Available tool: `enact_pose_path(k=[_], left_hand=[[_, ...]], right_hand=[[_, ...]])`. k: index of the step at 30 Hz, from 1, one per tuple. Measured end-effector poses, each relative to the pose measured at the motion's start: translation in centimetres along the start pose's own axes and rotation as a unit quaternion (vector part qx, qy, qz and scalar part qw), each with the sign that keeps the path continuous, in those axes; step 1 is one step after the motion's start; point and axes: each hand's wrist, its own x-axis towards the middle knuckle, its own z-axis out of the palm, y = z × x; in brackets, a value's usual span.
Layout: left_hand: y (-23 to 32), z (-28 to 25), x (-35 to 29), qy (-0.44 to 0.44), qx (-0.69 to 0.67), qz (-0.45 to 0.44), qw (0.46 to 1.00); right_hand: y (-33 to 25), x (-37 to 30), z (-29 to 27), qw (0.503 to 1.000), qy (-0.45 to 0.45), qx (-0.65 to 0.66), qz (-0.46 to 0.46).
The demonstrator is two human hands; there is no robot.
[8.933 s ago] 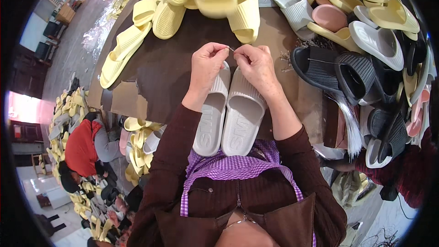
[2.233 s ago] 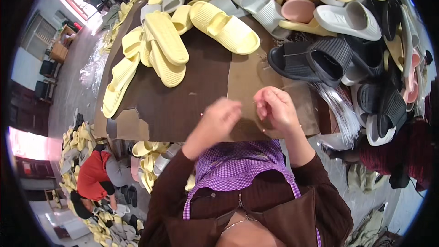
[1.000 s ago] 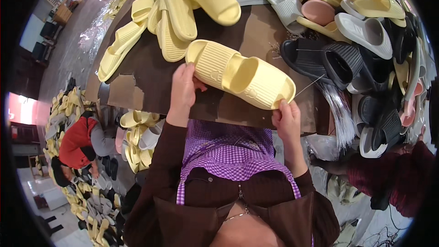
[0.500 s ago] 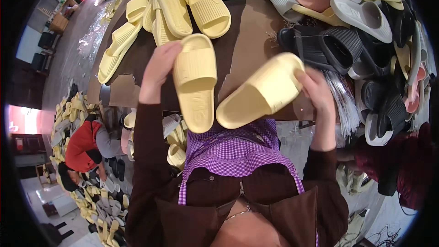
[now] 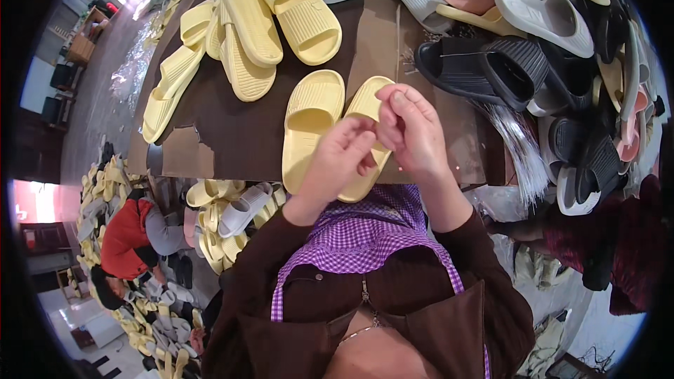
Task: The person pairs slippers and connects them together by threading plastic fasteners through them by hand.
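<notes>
Two yellow slide sandals lie side by side at the table's near edge: the left slide [image 5: 309,109] and the right slide [image 5: 363,102], both toes pointing away from me. Over them, my left hand [image 5: 340,158] is closed with its fingers curled and thumb against the fingertips. Close to its right, my right hand [image 5: 415,126] is closed too, thumb and forefinger pressed together above the right slide's strap. Whatever the fingers pinch, if anything, is too small to make out. My hands cover part of both slides.
Yellow slides [image 5: 305,17] lie in a cluster at the far left of the table. Black slides [image 5: 484,70], a bundle of thin white strands [image 5: 516,154] and a mixed slide pile are at the right. A person in a red top [image 5: 126,238] bends over a floor pile at left.
Half a second ago each hand held one yellow slide, spread apart. Both slides now rest together on the table, released, and my hands have come inward over them with fingers pinched.
</notes>
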Motion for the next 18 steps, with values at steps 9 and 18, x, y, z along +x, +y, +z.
enact_pose_path(k=[9,18], left_hand=[[1.1,-0.6,-0.9,-0.053,-0.082,-0.149,0.984],[1.8,-7.0,-5.0,-0.049,-0.105,-0.339,0.933]], right_hand=[[0.4,1.0,0.5,0.985,0.029,-0.153,-0.072],[-0.4,-1.5,-4.1,0.900,-0.013,-0.426,-0.097]])
